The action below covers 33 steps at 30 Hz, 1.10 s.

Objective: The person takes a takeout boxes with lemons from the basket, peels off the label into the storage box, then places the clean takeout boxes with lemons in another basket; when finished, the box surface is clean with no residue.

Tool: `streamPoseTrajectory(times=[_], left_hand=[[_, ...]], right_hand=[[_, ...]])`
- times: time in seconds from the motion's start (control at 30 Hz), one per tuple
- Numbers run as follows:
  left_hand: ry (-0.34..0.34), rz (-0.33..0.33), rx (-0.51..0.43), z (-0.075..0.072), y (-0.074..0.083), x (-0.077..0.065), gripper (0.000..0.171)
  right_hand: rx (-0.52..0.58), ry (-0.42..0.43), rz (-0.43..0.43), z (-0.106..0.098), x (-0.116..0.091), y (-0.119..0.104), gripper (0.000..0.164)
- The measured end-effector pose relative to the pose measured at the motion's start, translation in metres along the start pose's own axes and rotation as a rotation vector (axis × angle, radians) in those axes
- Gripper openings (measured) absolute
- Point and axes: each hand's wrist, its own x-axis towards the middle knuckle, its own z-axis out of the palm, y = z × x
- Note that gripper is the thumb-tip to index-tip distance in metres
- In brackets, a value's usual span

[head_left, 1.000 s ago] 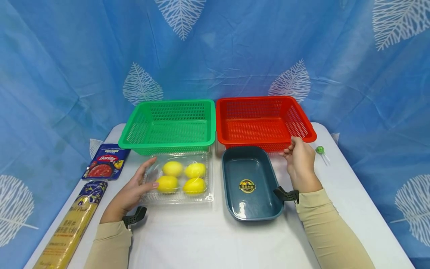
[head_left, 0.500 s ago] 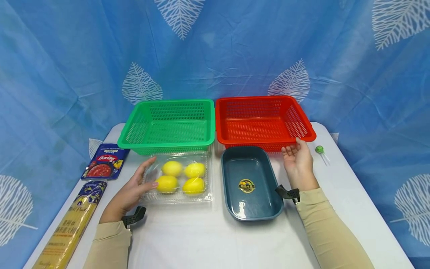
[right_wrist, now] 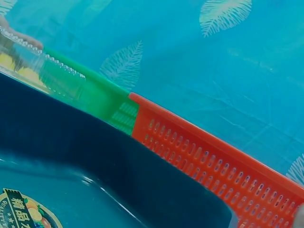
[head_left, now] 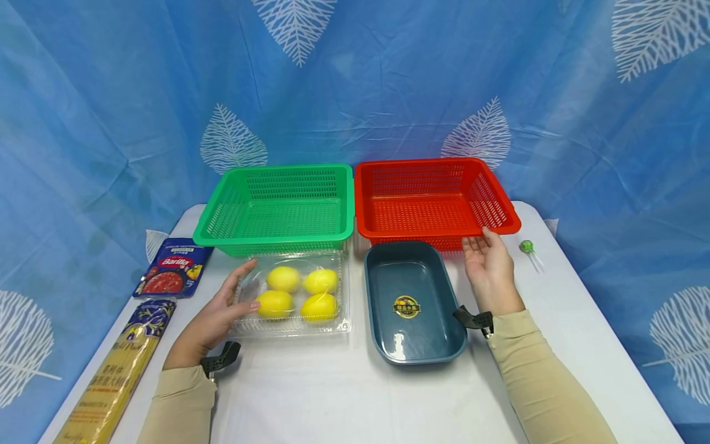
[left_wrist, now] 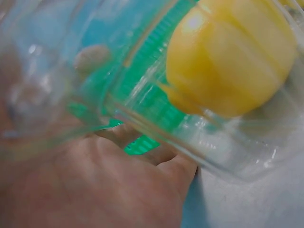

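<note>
My left hand (head_left: pixel 208 324) holds the left side of a clear plastic clamshell box (head_left: pixel 327 328), with the thumb and forefinger over its lid. Inside the box lie several yellow lemons (head_left: pixel 273 304); one lemon (left_wrist: pixel 228 57) shows large through the plastic in the left wrist view. Some of the left fingers are hidden in the head view. My right hand (head_left: pixel 490 271) holds nothing, its fingers loosely bent just before the front right corner of the red basket (head_left: pixel 418 213). Whether it touches the rim I cannot tell. Left of that hand stands a dark blue rectangular basin (head_left: pixel 413 336).
A green basket (head_left: pixel 294 216) stands beside the red one at the back. On the left lie a blue Barilla sauce pouch (head_left: pixel 174 265) and a pack of spaghetti (head_left: pixel 113 376). A green lollipop (head_left: pixel 527 246) lies at the right, near the white table's (head_left: pixel 588 333) edge.
My right hand has turned its palm upward and shifted slightly left and down, its fingers loosening. The left hand and the lemon box stay in place.
</note>
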Motion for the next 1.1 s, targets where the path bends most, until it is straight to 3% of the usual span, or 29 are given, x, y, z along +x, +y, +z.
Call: streamPoseTrajectory(times=[0.3, 0.63, 1.1], left_hand=[[-0.002, 0.009, -0.001, 0.001, 0.003, 0.0, 0.089], [-0.005, 0.033, -0.011, 0.003, 0.003, 0.001, 0.087], [0.024, 0.077, -0.143, 0.015, 0.015, -0.005, 0.08]], right_hand=[[0.066, -0.011, -0.009, -0.001, 0.001, 0.002, 0.043], [0.069, -0.014, -0.021, -0.003, 0.001, 0.001, 0.043], [0.047, -0.031, -0.022, -0.004, 0.002, 0.003, 0.041]])
